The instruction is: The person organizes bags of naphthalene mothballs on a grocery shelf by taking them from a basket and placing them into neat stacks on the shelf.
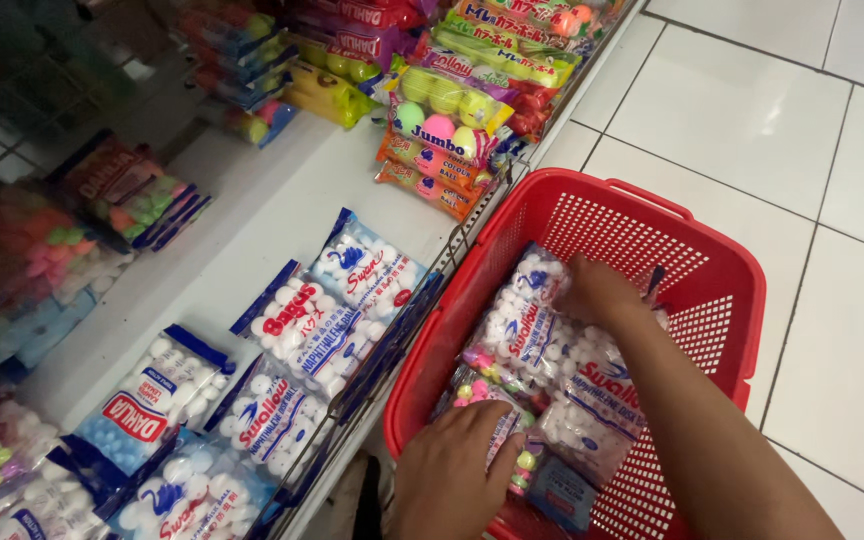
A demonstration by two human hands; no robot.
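A red plastic shopping basket (697,300) stands on the floor beside a low white shelf (252,210). Inside it lie several clear bags of white mothballs (527,320) and a bag of coloured balls (487,385). My right hand (597,290) reaches into the middle of the basket and rests on the top of the white-ball bags. My left hand (452,465) presses flat on the bags at the basket's near corner, fingers spread.
The shelf holds more bags of white mothballs (302,320) in blue-edged wrappers, with packs of coloured balls (442,115) further back. A wire rail (452,255) runs along the shelf edge. White tiled floor (752,110) lies to the right.
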